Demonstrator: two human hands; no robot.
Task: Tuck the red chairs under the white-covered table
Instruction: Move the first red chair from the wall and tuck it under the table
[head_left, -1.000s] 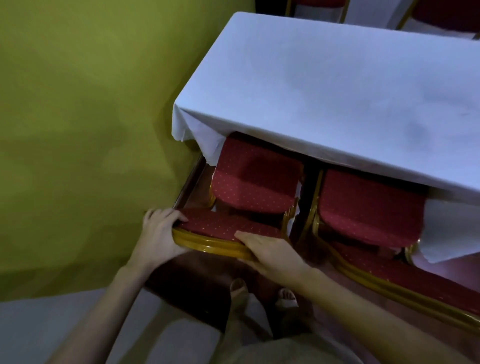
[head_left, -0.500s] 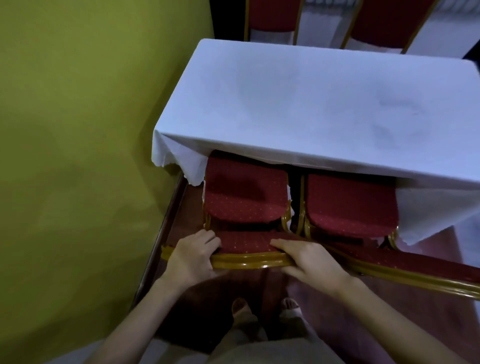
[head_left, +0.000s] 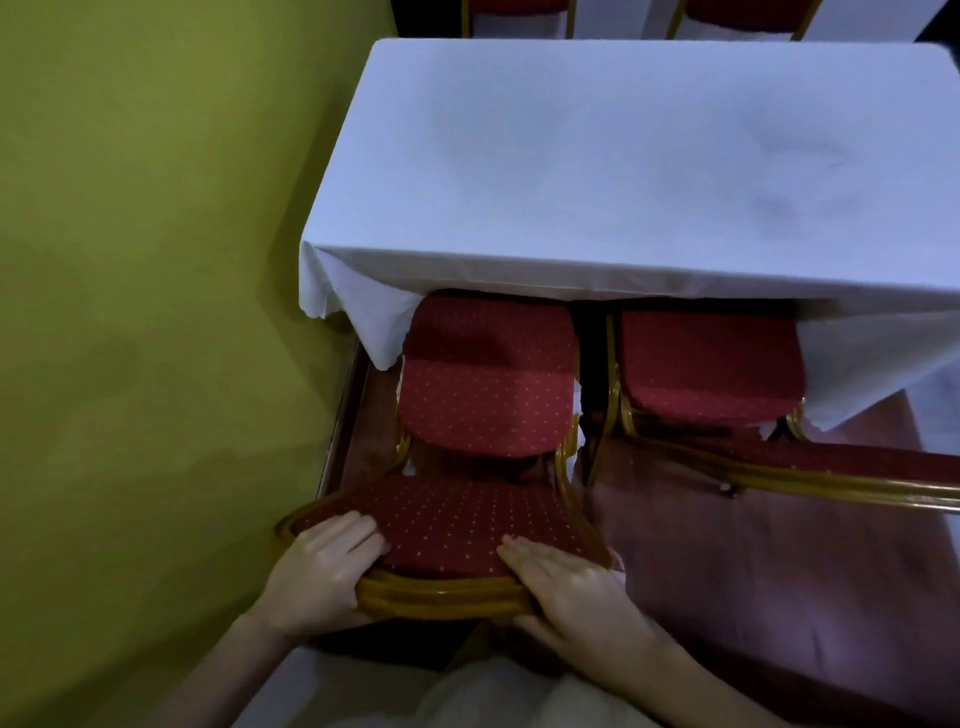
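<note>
Tablecloth (head_left: 623, 156) hides both seat fronts; far chairs (head_left: 519, 15) cropped at top.

One head-worn camera is looking steeply down and forward from close above the chair backrest (head_left: 447, 525) at the lower centre of the frame. The white-covered table (head_left: 623, 156) is filling the upper right, a green wall (head_left: 156, 260) the left.
</note>
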